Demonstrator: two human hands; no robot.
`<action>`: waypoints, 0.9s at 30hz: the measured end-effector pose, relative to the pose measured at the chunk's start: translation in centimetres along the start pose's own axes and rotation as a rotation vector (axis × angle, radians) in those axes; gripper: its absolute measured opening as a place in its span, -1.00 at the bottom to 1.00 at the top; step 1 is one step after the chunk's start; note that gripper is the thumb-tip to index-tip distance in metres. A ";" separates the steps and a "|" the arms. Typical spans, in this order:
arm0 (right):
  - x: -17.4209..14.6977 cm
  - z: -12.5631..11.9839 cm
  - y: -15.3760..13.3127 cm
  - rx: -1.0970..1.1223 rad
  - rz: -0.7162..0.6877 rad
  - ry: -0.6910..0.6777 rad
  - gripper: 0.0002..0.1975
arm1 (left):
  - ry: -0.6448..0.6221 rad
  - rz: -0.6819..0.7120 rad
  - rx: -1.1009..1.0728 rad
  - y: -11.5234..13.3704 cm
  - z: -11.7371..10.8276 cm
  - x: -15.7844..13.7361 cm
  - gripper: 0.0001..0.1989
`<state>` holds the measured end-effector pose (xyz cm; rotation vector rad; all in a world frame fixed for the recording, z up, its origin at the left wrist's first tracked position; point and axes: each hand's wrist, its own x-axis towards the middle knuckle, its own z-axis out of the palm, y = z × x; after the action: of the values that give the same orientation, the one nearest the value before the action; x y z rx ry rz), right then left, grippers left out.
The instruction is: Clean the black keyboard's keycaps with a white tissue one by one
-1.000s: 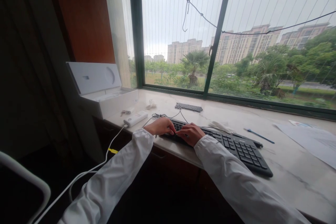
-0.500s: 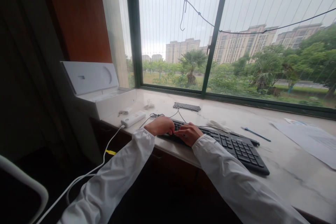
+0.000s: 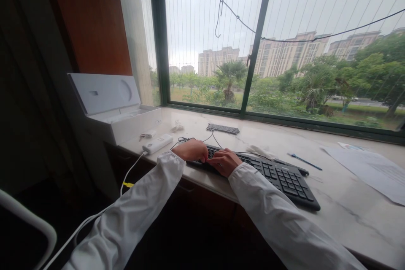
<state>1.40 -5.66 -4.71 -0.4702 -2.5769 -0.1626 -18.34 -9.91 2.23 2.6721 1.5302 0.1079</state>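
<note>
A black keyboard (image 3: 292, 185) lies slantwise along the front of the marble-patterned sill. My left hand (image 3: 192, 151) is closed over its left end, knuckles up and fingers curled downward. Close against it, my right hand (image 3: 225, 161) rests over the keys, its thumb and fingertips drawn together and meeting the left fingertips. Whatever the fingertips hold, if anything, is too small or hidden to make out. Between and behind the hands, part of the key area looks different from the full keys at right. Several loose keycaps (image 3: 223, 128) lie in rows behind the keyboard.
An open white box (image 3: 126, 124) stands at left, near a white power strip (image 3: 158, 143) with a cable hanging off the edge. A black cord (image 3: 185, 139) lies behind my left hand. At right are a blue slim stick (image 3: 305, 161) and paper sheets (image 3: 367, 168). The window borders the back.
The view has shifted slightly, so everything sits a little further left. Both hands stay together at the same part of the keyboard, with almost no change in their pose.
</note>
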 end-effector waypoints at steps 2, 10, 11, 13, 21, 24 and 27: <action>0.0 -0.1 -0.1 0.001 0.005 -0.005 -0.76 | 0.011 -0.002 -0.040 -0.4 0.2 -0.1 -0.86; 0.0 -0.3 -0.5 0.020 -0.012 0.016 -0.76 | 0.070 -0.071 -0.283 -1.5 1.5 -1.2 -0.86; 0.0 -0.3 -0.5 0.029 -0.009 0.021 -0.77 | 0.084 -0.075 -0.310 -1.5 1.7 -1.4 -0.85; 0.0 -0.2 -0.6 0.044 0.005 0.035 -0.78 | 0.112 -0.048 -0.308 -1.5 2.0 -1.7 -0.86; 0.0 0.4 -0.7 0.083 0.033 0.105 -0.81 | 0.190 0.039 -0.084 -0.6 2.2 -2.8 -0.87; -0.2 0.7 -0.5 0.082 0.033 0.125 -0.82 | 0.198 0.013 -0.007 -0.1 2.4 -3.1 -0.88; -0.2 0.9 -0.4 0.078 0.023 0.133 -0.82 | 0.189 -0.012 0.092 0.4 2.4 -3.1 -0.87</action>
<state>1.05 -5.90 -5.63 -0.4443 -2.4375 -0.0816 -19.38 -12.82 -0.21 2.7935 1.6405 0.3046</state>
